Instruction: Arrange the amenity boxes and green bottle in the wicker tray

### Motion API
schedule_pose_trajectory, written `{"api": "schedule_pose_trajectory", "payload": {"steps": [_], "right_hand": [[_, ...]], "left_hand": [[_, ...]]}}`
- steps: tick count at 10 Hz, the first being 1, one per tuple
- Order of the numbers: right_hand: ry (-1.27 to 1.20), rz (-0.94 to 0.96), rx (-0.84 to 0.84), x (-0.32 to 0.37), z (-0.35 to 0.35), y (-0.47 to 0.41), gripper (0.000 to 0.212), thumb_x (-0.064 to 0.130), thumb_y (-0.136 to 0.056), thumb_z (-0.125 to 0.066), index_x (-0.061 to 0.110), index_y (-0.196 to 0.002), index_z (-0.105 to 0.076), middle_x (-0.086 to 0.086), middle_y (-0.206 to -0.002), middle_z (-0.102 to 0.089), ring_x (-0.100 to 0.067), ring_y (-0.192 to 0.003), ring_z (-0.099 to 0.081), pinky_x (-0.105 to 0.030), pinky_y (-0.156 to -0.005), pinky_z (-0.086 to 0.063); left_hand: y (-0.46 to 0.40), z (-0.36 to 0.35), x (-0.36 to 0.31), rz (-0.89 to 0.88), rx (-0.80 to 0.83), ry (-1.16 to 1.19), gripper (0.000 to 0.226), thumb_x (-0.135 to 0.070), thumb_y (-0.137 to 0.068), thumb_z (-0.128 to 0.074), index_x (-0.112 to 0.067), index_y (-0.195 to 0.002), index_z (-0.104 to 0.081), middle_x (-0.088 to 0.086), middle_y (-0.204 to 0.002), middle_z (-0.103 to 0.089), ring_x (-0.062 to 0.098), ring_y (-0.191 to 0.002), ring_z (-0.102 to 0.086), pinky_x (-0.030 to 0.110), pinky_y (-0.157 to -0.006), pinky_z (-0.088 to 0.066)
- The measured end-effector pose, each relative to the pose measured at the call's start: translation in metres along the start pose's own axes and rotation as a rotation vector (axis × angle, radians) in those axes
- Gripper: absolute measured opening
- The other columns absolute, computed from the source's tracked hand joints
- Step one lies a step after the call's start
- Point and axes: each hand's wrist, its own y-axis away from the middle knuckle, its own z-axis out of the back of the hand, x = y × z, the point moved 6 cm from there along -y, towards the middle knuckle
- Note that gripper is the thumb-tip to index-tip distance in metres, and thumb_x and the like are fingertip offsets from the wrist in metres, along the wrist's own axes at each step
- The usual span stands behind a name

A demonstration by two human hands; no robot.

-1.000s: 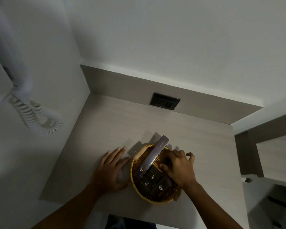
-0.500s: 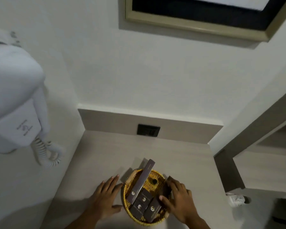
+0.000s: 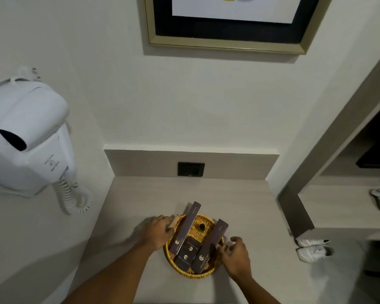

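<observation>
Since half a second ago we have stood a second long box [image 3: 211, 245] in the wicker tray [image 3: 195, 273]. Our right hand [image 3: 235, 255] has drawn back, fingers loosely spread, empty. Our left hand [image 3: 157, 232] curls on the tray's left rim. Inside sit another long box [image 3: 186, 229], two small boxes [image 3: 188, 252] and the green bottle [image 3: 201, 227].

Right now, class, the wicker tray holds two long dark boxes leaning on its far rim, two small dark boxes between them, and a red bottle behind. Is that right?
One detail is wrong: the head view shows a green bottle, not a red one. The rest stands: the wicker tray holds two long boxes leaning on its far rim, with two small boxes between them.
</observation>
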Motion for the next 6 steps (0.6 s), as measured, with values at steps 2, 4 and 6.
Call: {"api": "schedule_pose_trajectory", "payload": {"steps": [2,4,6], "right_hand": [[-0.108,-0.036,0.006,-0.004,0.003,-0.001,0.029,0.023,-0.085,-0.07,0.007,-0.106,-0.059,-0.005,-0.086,-0.066,-0.015,-0.074,-0.06,-0.026,-0.061,-0.049],[-0.047,0.014,-0.022,0.011,0.022,-0.022,0.023,0.014,-0.088,-0.065,0.004,-0.109,-0.063,-0.014,-0.094,-0.071,-0.024,-0.08,-0.063,-0.024,-0.067,-0.045],[0.043,0.077,0.009,0.027,0.034,-0.047,0.026,0.017,-0.093,-0.059,0.002,-0.114,-0.062,-0.017,-0.107,-0.069,-0.024,-0.086,-0.061,-0.031,-0.076,-0.05]], "left_hand": [[-0.004,0.002,-0.012,0.075,-0.11,-0.09,0.022,-0.024,-0.105,-0.05,-0.024,-0.121,-0.066,-0.003,-0.115,-0.069,0.009,-0.088,-0.053,0.019,-0.068,-0.036],[0.006,-0.008,-0.007,0.191,-0.092,0.013,0.018,-0.028,-0.101,-0.06,-0.03,-0.118,-0.067,-0.008,-0.114,-0.071,0.01,-0.093,-0.063,0.016,-0.055,-0.032],[0.013,-0.02,-0.015,0.189,-0.173,0.078,0.019,-0.031,-0.1,-0.062,-0.031,-0.118,-0.068,-0.008,-0.115,-0.07,0.011,-0.101,-0.064,0.016,-0.063,-0.034]]}}
